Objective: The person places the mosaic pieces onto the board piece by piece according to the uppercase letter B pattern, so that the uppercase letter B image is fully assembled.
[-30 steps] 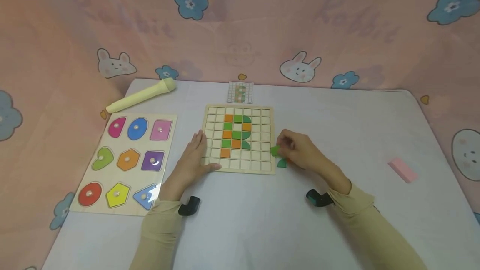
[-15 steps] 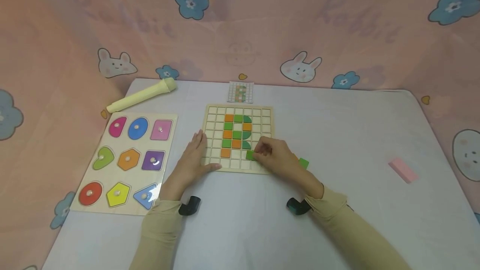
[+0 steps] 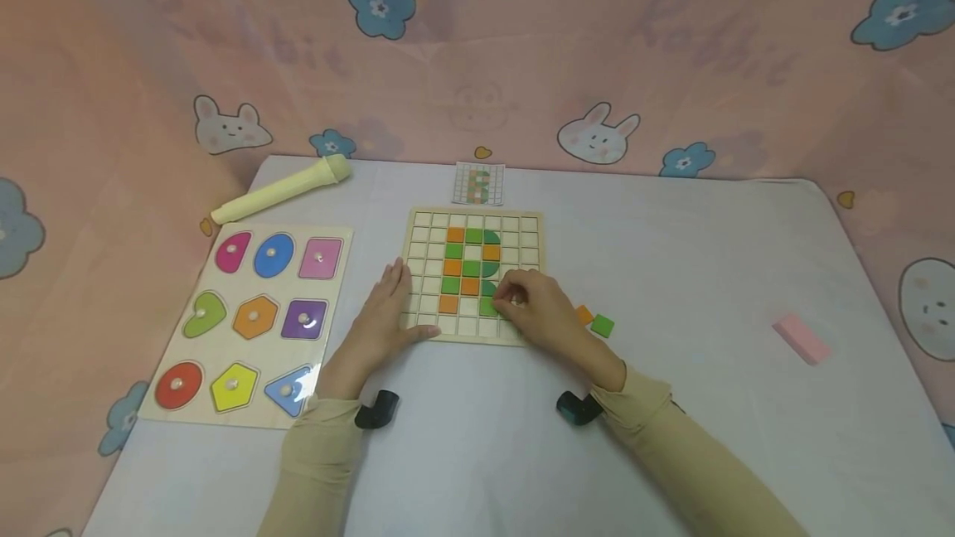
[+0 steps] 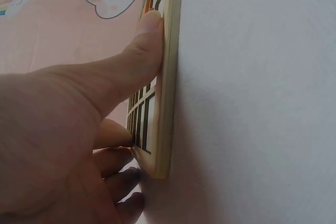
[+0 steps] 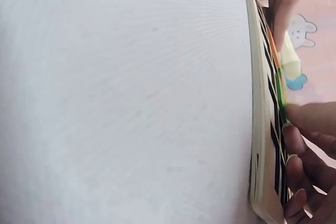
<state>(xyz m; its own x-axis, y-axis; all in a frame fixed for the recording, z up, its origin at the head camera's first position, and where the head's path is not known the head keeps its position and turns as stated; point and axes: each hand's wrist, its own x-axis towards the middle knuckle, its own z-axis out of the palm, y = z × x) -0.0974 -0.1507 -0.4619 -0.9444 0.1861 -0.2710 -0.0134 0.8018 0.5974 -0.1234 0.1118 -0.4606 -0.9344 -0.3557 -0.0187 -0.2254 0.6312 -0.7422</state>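
Note:
A square wooden grid board [image 3: 528,255] lies mid-table, with orange, green and dark green rounded tiles forming an R-like pattern. My left hand [image 3: 376,328] rests at the board's lower left corner, fingers extended along its left side. In the left wrist view, the thumb [image 4: 149,40] lies over the rim of the board [image 4: 170,93]. At the lower right of the pattern, my right hand [image 3: 543,312] holds a green square tile [image 3: 487,307] by its right side, against a cell. The right wrist view shows that green tile [image 5: 280,90] edge-on at the fingertips.
An orange tile [image 3: 584,315] and a green tile [image 3: 603,326] lie right of the board. Behind it sits a pattern card [image 3: 477,184]. A knobbed shape puzzle [image 3: 246,355] and a pale yellow microphone-shaped toy [image 3: 283,191] are at left, a pink block [image 3: 802,338] at right.
My right hand has carried the green square tile leftward from beside the board onto its lower right pattern cell. The loose tiles beside the board have come into view. My left hand stays put.

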